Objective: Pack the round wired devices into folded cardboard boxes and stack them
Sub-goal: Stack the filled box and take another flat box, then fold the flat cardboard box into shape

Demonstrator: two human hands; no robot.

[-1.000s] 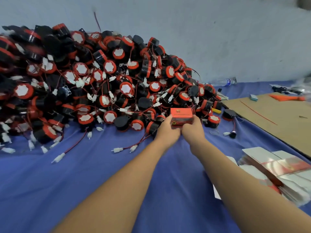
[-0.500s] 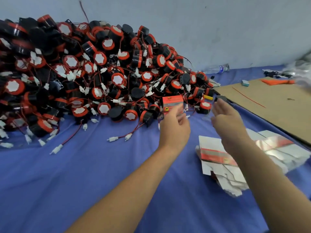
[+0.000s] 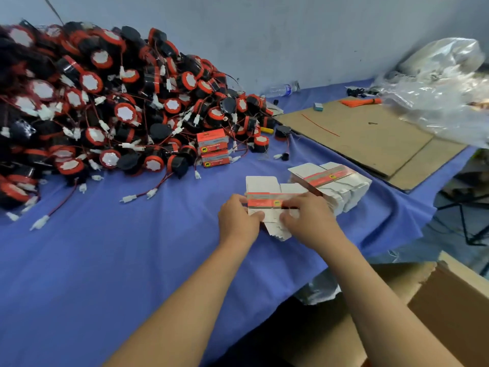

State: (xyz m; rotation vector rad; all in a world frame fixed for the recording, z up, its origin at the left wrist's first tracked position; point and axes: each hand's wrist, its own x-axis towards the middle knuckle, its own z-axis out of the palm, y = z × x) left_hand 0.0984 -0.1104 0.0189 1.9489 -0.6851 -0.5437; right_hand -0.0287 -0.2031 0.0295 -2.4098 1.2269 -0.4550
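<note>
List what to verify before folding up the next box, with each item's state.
1. Left hand grips the flat box blank: ok, it pinches the left edge.
2. Right hand grips the same blank: ok, it holds the right part.
3. Only one blank is taken: cannot tell, the edges below are blurred.
4. Blank opened into a box: not ok, it is flat.
5. Packed boxes stacked: ok, two of them, one on the other, at the pile's edge.
6. Round wired devices available: ok, a big pile lies on the blue cloth.
</note>
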